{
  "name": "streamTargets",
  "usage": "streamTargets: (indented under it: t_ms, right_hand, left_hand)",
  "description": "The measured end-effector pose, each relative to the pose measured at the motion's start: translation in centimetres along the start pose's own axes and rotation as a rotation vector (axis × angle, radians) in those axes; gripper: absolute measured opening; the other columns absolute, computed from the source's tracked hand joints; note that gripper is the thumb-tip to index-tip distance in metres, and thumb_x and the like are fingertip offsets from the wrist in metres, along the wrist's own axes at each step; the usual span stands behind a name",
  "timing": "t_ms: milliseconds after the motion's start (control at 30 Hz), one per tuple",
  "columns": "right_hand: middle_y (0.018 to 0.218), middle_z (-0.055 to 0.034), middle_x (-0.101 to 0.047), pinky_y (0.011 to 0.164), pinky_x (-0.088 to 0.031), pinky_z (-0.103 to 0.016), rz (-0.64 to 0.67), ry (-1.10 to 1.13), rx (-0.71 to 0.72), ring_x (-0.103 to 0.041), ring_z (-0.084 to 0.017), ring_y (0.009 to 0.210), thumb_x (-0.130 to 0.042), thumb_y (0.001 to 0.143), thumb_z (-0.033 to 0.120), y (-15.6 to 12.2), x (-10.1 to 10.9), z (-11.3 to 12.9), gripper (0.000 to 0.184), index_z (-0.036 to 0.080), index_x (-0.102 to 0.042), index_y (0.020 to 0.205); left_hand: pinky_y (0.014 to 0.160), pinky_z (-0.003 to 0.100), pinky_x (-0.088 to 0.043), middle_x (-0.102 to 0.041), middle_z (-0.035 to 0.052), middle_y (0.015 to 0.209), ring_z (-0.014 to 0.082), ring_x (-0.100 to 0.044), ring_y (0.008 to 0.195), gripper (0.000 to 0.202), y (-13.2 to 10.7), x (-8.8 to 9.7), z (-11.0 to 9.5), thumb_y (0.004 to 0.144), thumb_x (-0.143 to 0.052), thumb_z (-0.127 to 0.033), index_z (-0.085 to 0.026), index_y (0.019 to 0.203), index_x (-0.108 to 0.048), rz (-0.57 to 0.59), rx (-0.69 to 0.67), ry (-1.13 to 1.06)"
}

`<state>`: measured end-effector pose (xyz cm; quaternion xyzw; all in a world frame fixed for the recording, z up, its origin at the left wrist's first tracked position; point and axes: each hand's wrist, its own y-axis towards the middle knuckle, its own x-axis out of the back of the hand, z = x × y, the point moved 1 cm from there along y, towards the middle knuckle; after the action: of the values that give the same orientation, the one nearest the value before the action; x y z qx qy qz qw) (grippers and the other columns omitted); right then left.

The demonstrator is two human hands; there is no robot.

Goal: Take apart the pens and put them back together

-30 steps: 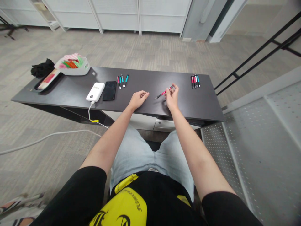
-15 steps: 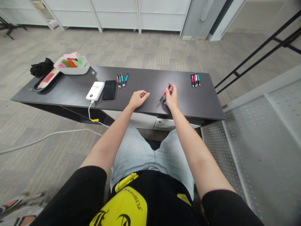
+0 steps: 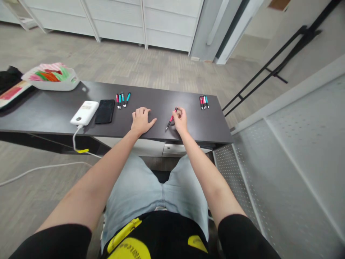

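Observation:
A red and black pen point(image 3: 171, 118) is pinched in my right hand point(image 3: 180, 120), its tip slanting down to the left just above or against the dark tabletop point(image 3: 159, 99). My left hand point(image 3: 141, 120) lies on the table with its fingers spread and holds nothing. Beyond that hand, to the left, several red and blue pens point(image 3: 123, 99) sit in a loose group. Another group of red and blue pens point(image 3: 204, 102) lies close together near the table's right end.
On the left are a black phone point(image 3: 105, 111) and a white power bank point(image 3: 84, 112) with a white cable point(image 3: 74, 140) hanging over the front edge. Farther left stand a white basket point(image 3: 61, 85) of colourful items and a dark tray. A black metal frame point(image 3: 258, 79) rises at right.
My left hand has moved left and its fingers have spread flat on the table. The right hand still pinches the pen. The whole view has shifted toward the right.

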<state>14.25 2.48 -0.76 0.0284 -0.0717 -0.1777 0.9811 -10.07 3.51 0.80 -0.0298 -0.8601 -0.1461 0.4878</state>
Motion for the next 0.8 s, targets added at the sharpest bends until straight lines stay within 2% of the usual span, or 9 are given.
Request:
streamTargets:
  t_ms: [67,133,233,300,400,500,600,700,800]
  right_hand:
    - [0.09,0.0016,-0.066,0.087,-0.074,-0.046,0.028,0.013,-0.032,-0.078,-0.028,0.086,-0.086,0.11,0.069,0.5,0.7,0.8,0.052,0.034,-0.079,0.148]
    - [0.092,0.0,-0.07,0.085,-0.075,-0.045,0.062,0.022,-0.041,-0.081,-0.028,0.089,-0.092,0.106,0.071,1.9,2.0,1.7,0.057,0.032,-0.081,0.147]
    - [0.088,0.0014,-0.07,0.078,-0.071,-0.041,0.071,-0.046,-0.028,-0.078,-0.026,0.087,-0.104,0.094,0.08,5.4,4.8,2.9,0.075,0.028,-0.082,0.143]
    - [0.084,0.0031,-0.067,0.077,-0.069,-0.038,0.055,-0.151,-0.033,-0.075,-0.025,0.085,-0.106,0.09,0.08,8.0,7.1,3.6,0.072,0.026,-0.083,0.131]
    - [0.084,0.0011,-0.072,0.086,-0.069,-0.038,-0.001,-0.395,-0.104,-0.079,-0.027,0.093,-0.104,0.096,0.063,11.4,10.4,4.2,0.046,0.027,-0.076,0.102]
    - [0.107,-0.0053,-0.088,0.109,-0.066,-0.034,-0.041,-0.675,-0.112,-0.085,-0.026,0.116,-0.089,0.106,0.038,13.5,12.5,4.7,0.028,0.028,-0.067,0.093]
    - [0.126,-0.0098,-0.093,0.115,-0.064,-0.034,-0.046,-0.833,-0.16,-0.086,-0.028,0.129,-0.086,0.106,0.029,14.6,13.1,5.3,0.023,0.029,-0.065,0.094]
    - [0.14,-0.013,-0.093,0.113,-0.064,-0.035,-0.029,-1.017,-0.219,-0.086,-0.03,0.138,-0.088,0.109,0.035,15.1,12.6,5.6,0.016,0.029,-0.074,0.107]
    - [0.156,-0.0168,-0.09,0.115,-0.064,-0.036,0.003,-1.139,-0.242,-0.085,-0.033,0.147,-0.091,0.113,0.043,15.4,11.8,5.7,0.024,0.027,-0.081,0.126]
  left_hand:
    - [0.141,0.083,-0.043,-0.073,0.0272,0.176,0.0638,-0.06,0.167,0.063,0.1,-0.3,0.2,0.106,-0.073,-0.059,-0.029,0.16,-0.081,0.0,-0.014,-0.009]
    - [0.141,0.085,-0.044,-0.073,0.0288,0.175,0.064,-0.06,0.167,0.07,0.1,-0.6,0.3,0.107,-0.066,-0.064,-0.027,0.164,-0.08,0.018,-0.009,0.02]
    - [0.142,0.085,-0.046,-0.073,0.0295,0.175,0.0628,-0.06,0.167,0.076,0.0,-0.8,0.3,0.109,-0.059,-0.067,-0.025,0.17,-0.077,0.03,-0.009,0.064]
    - [0.142,0.086,-0.046,-0.073,0.0299,0.174,0.0638,-0.06,0.168,0.078,-0.1,-0.7,0.2,0.11,-0.058,-0.067,-0.024,0.172,-0.077,0.036,-0.005,0.077]
    - [0.142,0.085,-0.046,-0.07,0.0319,0.176,0.0643,-0.059,0.169,0.08,-0.4,-0.1,-0.2,0.112,-0.056,-0.066,-0.019,0.175,-0.075,0.081,-0.003,0.098]
    - [0.142,0.084,-0.045,-0.066,0.0344,0.18,0.0637,-0.057,0.17,0.08,-0.5,0.6,-0.6,0.117,-0.054,-0.064,-0.014,0.177,-0.071,0.132,-0.014,0.099]
    - [0.142,0.084,-0.044,-0.065,0.033,0.18,0.063,-0.056,0.171,0.076,-0.6,0.8,-0.9,0.117,-0.056,-0.062,-0.018,0.178,-0.071,0.143,-0.001,0.095]
    - [0.141,0.086,-0.044,-0.065,0.033,0.18,0.0635,-0.056,0.17,0.075,-0.6,0.7,-0.9,0.117,-0.056,-0.061,-0.019,0.178,-0.071,0.141,0.004,0.097]
    - [0.14,0.086,-0.044,-0.064,0.0345,0.18,0.0643,-0.056,0.17,0.077,-0.7,0.6,-0.9,0.118,-0.055,-0.061,-0.016,0.179,-0.07,0.139,0.003,0.105]
